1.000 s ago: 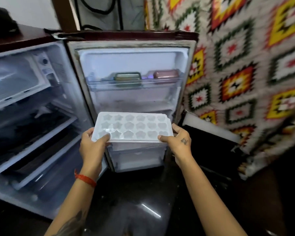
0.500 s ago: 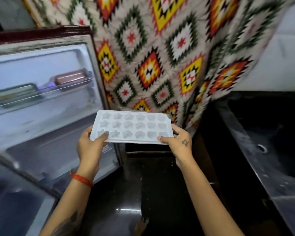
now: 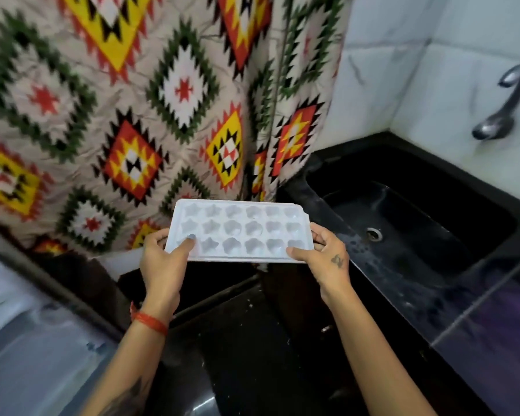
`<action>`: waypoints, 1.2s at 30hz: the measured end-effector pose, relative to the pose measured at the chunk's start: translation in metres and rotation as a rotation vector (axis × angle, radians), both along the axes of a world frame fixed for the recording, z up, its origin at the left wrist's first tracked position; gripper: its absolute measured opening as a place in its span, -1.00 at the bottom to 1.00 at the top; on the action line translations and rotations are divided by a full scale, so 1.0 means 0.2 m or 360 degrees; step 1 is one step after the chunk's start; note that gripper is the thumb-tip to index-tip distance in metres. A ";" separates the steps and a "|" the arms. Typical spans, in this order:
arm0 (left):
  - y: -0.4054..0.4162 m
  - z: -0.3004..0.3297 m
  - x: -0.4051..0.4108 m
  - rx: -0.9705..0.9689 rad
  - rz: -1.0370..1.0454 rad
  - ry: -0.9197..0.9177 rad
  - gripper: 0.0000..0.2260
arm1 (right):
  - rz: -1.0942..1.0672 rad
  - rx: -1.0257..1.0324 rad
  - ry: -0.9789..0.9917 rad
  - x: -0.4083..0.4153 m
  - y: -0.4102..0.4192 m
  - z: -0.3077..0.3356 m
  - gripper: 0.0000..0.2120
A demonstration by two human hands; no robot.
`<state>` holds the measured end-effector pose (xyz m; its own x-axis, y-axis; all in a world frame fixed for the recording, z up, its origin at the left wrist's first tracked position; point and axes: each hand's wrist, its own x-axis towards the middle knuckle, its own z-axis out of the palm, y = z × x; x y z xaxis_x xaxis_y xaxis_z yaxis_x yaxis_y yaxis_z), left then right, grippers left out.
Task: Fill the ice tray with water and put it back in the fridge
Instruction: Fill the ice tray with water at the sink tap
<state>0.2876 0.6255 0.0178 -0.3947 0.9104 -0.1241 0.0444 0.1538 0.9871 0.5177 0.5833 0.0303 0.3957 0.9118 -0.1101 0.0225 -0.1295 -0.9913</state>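
Note:
A white ice tray [image 3: 240,229] with star-shaped and round cells is held level in front of me, and its cells look empty. My left hand [image 3: 162,262] grips its left end, thumb resting on top of a cell. My right hand [image 3: 324,259] grips the right end from below and the side. A black sink [image 3: 409,223] with a metal drain lies to the right of the tray. Its chrome tap [image 3: 505,106] sticks out of the white tiled wall at the upper right. Only the blurred edge of the open fridge door [image 3: 27,340] shows at the lower left.
A patterned curtain [image 3: 150,115] with red, yellow and green diamonds hangs behind the tray. A wet black countertop [image 3: 433,301] surrounds the sink. Dark cabinet fronts and a glossy dark floor [image 3: 237,370] lie below my arms.
The view has swung right, from the open fridge to the sink and tap. Both hands have carried the tray along with the same grip; the fridge has slid out to the left edge.

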 end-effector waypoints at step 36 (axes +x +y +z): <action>1.03 0.03 1.71 -0.0062 -0.1094 -0.0040 -0.70 | -0.1037 0.0005 -0.0040 1.44 0.43 -0.01 -0.62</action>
<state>0.6302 0.8312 0.0246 0.2740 0.9477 -0.1637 0.1219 0.1346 0.9834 0.8062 0.6688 0.0292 0.8700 0.4846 -0.0912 -0.0365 -0.1212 -0.9920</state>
